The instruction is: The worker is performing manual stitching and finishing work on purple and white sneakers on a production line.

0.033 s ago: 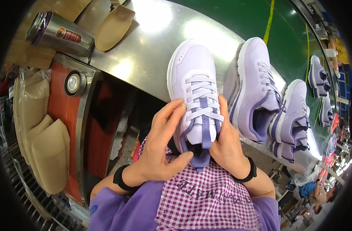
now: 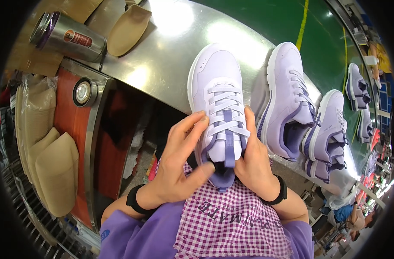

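Purple shirt (image 2: pixel 138 233), checked apron (image 2: pixel 233 235), black wristbands (image 2: pixel 283 190)

The pale lavender sneaker (image 2: pixel 217 64), with white crisscrossed laces (image 2: pixel 225 90) and a darker purple tongue strap (image 2: pixel 230 151), is top up, toe pointing away over the bench (image 2: pixel 167 64).

The left hand (image 2: pixel 173 168) has a blurred thumb; most fingers of the right hand (image 2: pixel 257 168) are hidden. Shadow hides the inside of the held shoe (image 2: pixel 220 71). Distant people (image 2: pixel 356 216) are too small to make out.

Sneaker (image 2: pixel 223 103) between fingers (image 2: pixel 195 137), flask (image 2: pixel 78 41) left, shoes (image 2: pixel 284 88) right
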Demonstrator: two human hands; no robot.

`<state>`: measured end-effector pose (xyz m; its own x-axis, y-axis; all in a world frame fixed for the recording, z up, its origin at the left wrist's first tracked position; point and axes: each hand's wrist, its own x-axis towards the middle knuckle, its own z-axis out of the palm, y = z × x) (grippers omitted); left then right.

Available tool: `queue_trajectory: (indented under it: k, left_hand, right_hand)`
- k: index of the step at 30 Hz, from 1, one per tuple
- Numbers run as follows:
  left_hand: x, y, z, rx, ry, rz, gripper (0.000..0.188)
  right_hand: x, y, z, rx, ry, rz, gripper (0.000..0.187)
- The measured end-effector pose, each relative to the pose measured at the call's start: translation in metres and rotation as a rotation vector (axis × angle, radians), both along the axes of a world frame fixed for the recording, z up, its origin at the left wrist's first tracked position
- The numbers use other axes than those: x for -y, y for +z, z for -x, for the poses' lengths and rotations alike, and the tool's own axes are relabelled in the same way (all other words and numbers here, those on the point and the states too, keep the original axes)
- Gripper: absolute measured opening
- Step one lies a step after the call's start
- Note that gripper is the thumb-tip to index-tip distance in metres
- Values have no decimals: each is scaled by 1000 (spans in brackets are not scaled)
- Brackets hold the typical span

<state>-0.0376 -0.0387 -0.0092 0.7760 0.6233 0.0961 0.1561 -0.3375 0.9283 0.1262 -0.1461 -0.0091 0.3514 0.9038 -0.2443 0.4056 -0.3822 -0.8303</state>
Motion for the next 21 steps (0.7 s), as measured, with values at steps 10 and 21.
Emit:
queue_trajectory:
  k: [10,21]
  left_hand:
    - [-19,4,-2,-51,155,387,22]
    - [-43,6,-3,-164,-124,481,18]
  right_hand:
    - [8,-13,4,185,147,-176,86]
    - [12,-14,2,183,158,-210,91]
